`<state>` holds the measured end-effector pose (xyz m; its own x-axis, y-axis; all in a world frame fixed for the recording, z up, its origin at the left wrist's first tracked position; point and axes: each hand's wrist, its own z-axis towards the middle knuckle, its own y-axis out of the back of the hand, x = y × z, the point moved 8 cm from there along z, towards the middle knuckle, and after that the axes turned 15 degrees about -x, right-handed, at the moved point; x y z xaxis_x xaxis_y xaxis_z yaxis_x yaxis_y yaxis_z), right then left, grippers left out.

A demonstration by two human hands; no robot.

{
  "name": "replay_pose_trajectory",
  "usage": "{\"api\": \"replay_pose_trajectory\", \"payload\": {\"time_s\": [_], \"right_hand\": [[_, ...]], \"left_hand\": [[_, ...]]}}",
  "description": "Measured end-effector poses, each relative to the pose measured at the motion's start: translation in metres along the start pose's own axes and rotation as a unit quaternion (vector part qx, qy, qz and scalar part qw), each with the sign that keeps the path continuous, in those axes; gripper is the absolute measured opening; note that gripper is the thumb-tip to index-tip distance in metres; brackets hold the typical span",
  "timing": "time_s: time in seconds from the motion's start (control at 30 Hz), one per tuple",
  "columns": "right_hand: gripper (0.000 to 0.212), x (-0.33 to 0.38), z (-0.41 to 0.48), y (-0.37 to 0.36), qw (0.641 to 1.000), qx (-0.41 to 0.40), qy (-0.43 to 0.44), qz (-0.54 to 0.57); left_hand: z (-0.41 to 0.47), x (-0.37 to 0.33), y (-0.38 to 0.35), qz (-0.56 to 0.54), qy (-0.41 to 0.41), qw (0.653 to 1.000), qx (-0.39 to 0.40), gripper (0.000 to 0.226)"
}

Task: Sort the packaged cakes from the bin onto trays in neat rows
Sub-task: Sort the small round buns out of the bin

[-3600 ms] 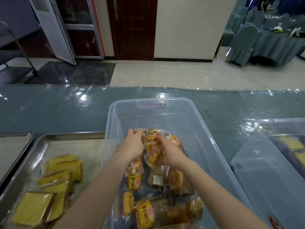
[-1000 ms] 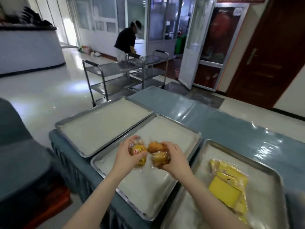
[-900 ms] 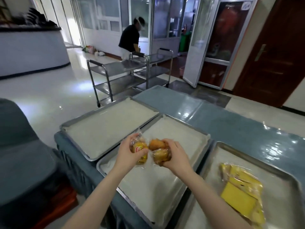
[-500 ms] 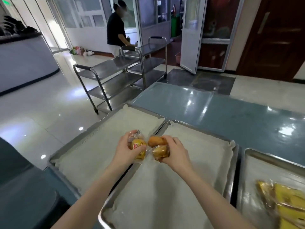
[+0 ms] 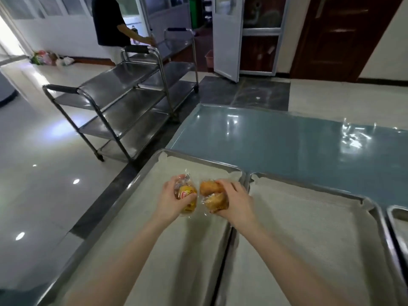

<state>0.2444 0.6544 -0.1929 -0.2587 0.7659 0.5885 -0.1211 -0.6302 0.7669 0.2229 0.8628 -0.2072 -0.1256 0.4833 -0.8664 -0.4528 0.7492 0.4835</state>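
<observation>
Far left, on the floor: a three-shelf stainless steel trolley (image 5: 123, 102) with a second one behind it. A person in a dark top (image 5: 108, 21) has a hand on the rear one.

Left steel tray with off-white mesh liner (image 5: 141, 213): only the liner shows in it. Both forearms reach out over it from the near edge.

Left hand (image 5: 171, 199): palm turned inward, fingers curled round a clear-wrapped golden cake with a yellow label (image 5: 187, 195), thumb laid across the label. The label has a red oval logo. The crimped wrapper end sticks up past the fingers.

Right hand (image 5: 236, 202): fingers bent over the top of two clear-wrapped round brown cakes (image 5: 212, 194), gripping both, one stacked above the other. The wrappers are glossy and the crusts darker than the left cake.

The packets sit just beside each other over the far right part of the left tray. Cannot tell whether they touch the liner.

Middle steel tray, same liner (image 5: 309, 217), edge to edge with the left tray. The corner of a third steel tray (image 5: 395, 210) is at the far right. Beyond the trays is a blue-grey tablecloth under clear plastic (image 5: 287, 140).
</observation>
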Motion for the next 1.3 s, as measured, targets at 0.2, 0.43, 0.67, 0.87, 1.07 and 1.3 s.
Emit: {"api": "replay_pose_trajectory", "payload": {"time_s": [0.2, 0.43, 0.67, 0.87, 1.07, 1.3], "right_hand": [[0.081, 0.035, 0.049, -0.069, 0.996, -0.019, -0.075, -0.031], [0.088, 0.046, 0.082, -0.132, 0.990, 0.015, -0.087, -0.110], [0.098, 0.032, 0.075, -0.155, 0.975, 0.129, -0.084, -0.163], [0.078, 0.048, 0.065, -0.101, 0.986, 0.062, -0.062, -0.145], [0.054, 0.043, 0.009, 0.003, 0.987, 0.023, -0.026, -0.155], [0.041, -0.026, -0.125, 0.201, 0.971, -0.024, -0.066, -0.227]], "left_hand": [[0.085, 0.072, 0.013, 0.022, 0.027, 0.998, 0.048, 0.068], [0.152, 0.109, -0.002, 0.042, 0.005, 0.993, 0.113, 0.090], [0.164, 0.118, 0.000, 0.192, -0.012, 0.962, 0.194, 0.095], [0.147, 0.058, 0.034, 0.249, -0.091, 0.958, 0.105, 0.088], [0.065, -0.031, 0.027, 0.260, -0.216, 0.933, 0.123, 0.058], [-0.108, -0.189, -0.046, 0.239, -0.407, 0.874, 0.118, 0.035]]}}
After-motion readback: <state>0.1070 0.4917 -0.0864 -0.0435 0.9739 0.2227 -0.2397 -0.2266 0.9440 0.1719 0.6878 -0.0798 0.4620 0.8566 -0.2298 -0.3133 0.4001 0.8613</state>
